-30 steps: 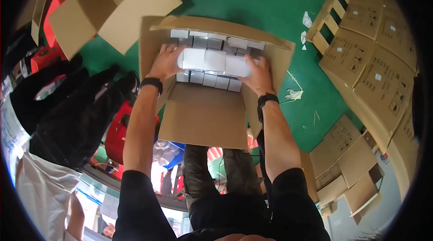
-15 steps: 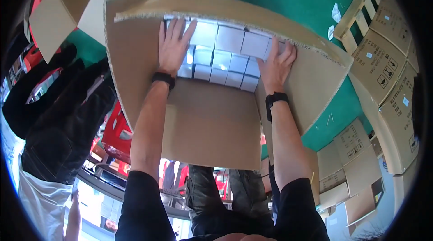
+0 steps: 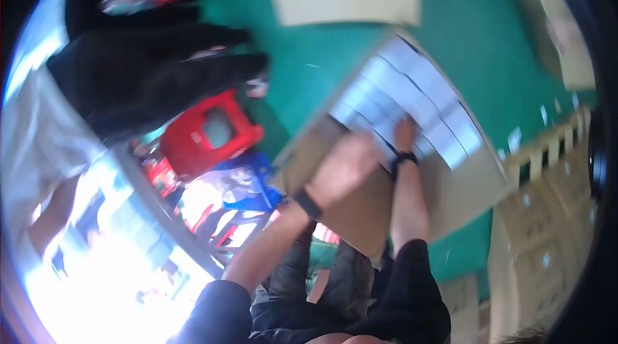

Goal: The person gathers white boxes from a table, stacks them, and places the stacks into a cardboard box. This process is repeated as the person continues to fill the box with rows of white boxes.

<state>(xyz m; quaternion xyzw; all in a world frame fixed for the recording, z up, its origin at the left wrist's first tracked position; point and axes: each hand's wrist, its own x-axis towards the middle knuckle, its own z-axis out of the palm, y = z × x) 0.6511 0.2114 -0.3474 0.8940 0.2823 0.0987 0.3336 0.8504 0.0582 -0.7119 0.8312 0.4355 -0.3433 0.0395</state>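
Green floor (image 3: 309, 67) spreads under us, with a red stool (image 3: 209, 134) off to our left. Our left hand (image 3: 344, 170) lies flat and loose on the cardboard box (image 3: 450, 183) — blurry. Our right hand (image 3: 404, 136) presses the white packs (image 3: 412, 102), fingers spread. We think we're packing; next, steady it. The box's long side slants up-left to down-right.
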